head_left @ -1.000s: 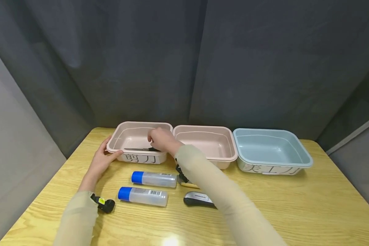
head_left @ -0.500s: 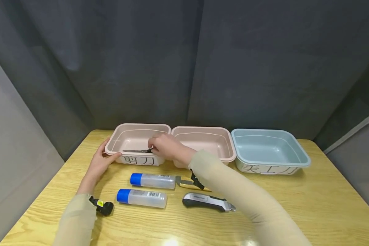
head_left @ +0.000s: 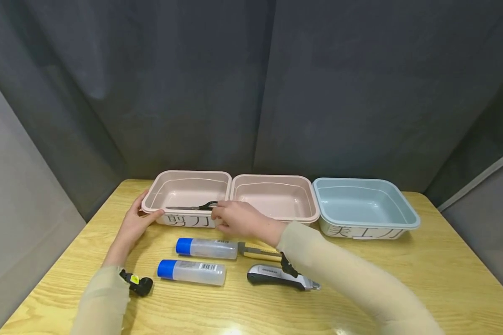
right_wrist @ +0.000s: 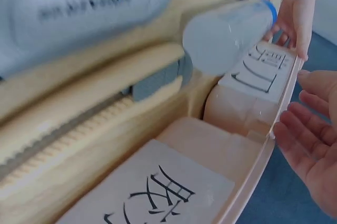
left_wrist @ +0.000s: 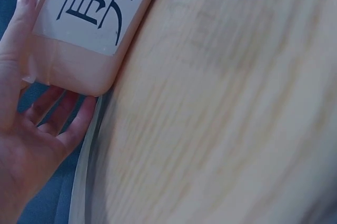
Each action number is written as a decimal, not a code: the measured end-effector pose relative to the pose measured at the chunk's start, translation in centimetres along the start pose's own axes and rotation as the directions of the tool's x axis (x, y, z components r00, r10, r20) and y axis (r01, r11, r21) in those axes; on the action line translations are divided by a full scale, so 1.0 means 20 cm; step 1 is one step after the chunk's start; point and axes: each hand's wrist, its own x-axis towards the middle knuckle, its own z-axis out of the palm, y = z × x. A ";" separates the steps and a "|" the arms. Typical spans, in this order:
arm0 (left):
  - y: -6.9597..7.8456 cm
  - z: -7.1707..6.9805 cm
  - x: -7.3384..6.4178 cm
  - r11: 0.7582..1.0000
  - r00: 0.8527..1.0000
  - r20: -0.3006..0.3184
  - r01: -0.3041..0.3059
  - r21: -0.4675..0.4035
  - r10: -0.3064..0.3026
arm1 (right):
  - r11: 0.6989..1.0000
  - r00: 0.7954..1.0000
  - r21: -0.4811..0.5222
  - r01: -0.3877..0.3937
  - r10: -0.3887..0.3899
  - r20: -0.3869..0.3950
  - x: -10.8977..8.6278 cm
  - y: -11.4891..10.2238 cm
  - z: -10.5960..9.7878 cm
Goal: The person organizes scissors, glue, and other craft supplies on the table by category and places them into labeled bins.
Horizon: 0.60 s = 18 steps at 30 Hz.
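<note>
My left hand [head_left: 131,227] grips the front left corner of the left pink bin [head_left: 184,173], thumb on the rim and fingers along its side. The scissors [head_left: 201,207] lie inside along the bin's front wall, black handles to the right; part of the handles is hidden by my right hand [head_left: 245,219]. That hand hovers at the bin's front right corner. In the right wrist view its fingers [right_wrist: 303,140] are loosely bent near the rim and hold nothing.
A second pink bin [head_left: 272,177] and a blue bin [head_left: 360,181] stand to the right. In front lie two blue-capped glue bottles [head_left: 214,249] [head_left: 199,273], a yellow utility knife [head_left: 260,252] and a silver-black utility knife [head_left: 276,277]. A dark curtain [head_left: 251,93] hangs behind.
My right hand has let go of the scissors and drawn back to the right and toward me, uncovering their handles. My left hand keeps its hold on the bin.
</note>
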 end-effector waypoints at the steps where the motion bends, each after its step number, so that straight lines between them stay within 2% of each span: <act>1: 0.00 0.00 0.00 1.000 1.000 0.003 0.005 0.005 -0.005 | 1.000 1.000 0.011 -0.005 0.005 0.010 -0.02 -0.01 0.00; 10: 0.01 0.00 -0.01 1.000 1.000 0.011 0.020 0.021 -0.020 | 0.992 0.986 0.084 -0.089 0.076 0.150 -0.12 -0.05 0.05; 18: 0.00 0.01 0.00 0.999 1.000 0.009 0.027 0.018 -0.027 | 0.984 0.977 0.109 -0.138 0.117 0.178 -0.15 -0.06 0.12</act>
